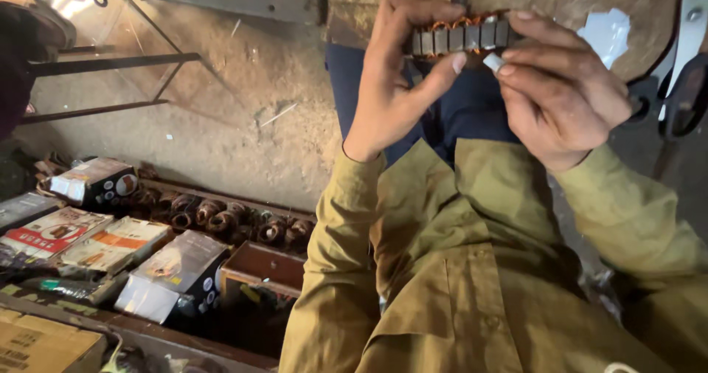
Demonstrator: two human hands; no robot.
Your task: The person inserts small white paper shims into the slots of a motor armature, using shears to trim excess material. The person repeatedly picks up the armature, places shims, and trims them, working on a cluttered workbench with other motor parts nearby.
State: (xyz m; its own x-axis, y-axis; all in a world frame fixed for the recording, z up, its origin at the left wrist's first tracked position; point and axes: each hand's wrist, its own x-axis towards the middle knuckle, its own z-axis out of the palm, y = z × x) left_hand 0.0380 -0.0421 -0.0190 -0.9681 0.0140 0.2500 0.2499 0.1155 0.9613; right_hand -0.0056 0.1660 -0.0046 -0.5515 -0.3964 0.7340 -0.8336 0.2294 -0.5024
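- Head view looks down on a motor stator (461, 35), a ring of grey steel segments with copper windings showing along its top; it sits raised in front of the chest, near the top edge of the frame
- left hand (394, 78) is clamped on the stator's left end, fingers curled over the top, thumb pressing from below
- right hand (564, 85) steadies the stator's right end while pinching a small white strip (493, 61) just under the segments
- olive shirt sleeves (335, 255) and dark blue trousers (450, 115) fill the middle
- dusty concrete floor (221, 115) beyond; printed cartons (177, 270) and a wooden tray of wound coils (221, 218) lie at lower left
- stator's far side is hidden by fingers; scissors (682, 70) at right are cut off by the frame
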